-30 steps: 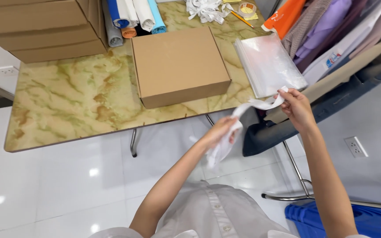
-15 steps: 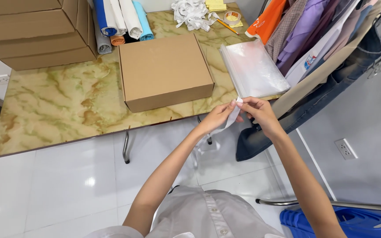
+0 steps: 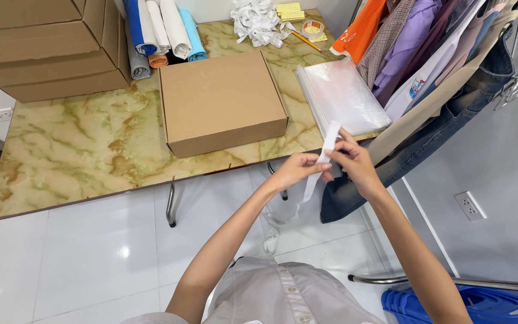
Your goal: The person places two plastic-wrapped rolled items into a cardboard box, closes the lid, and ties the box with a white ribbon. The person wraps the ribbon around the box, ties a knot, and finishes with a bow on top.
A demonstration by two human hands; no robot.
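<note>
My left hand [image 3: 295, 170] and my right hand [image 3: 355, 163] are close together just in front of the marble-patterned table [image 3: 79, 144]. Both pinch a narrow white strip [image 3: 330, 137] that sticks up between them. A clear plastic bag [image 3: 283, 216] hangs down from the strip toward the floor. The strip's top end reaches the near edge of a stack of clear plastic bags [image 3: 340, 96] lying on the table's right end.
A closed brown cardboard box [image 3: 220, 102] sits mid-table. Larger cartons [image 3: 43, 48] are stacked at the back left beside rolled fabrics [image 3: 163, 30]. White strips, a tape roll [image 3: 313, 28] and a pencil lie at the back. Clothes [image 3: 427, 54] hang on the right; blue hangers [image 3: 469, 303] lie below.
My hands have come together and risen toward the table edge. The white strip that hung loosely between them is now held upright in both.
</note>
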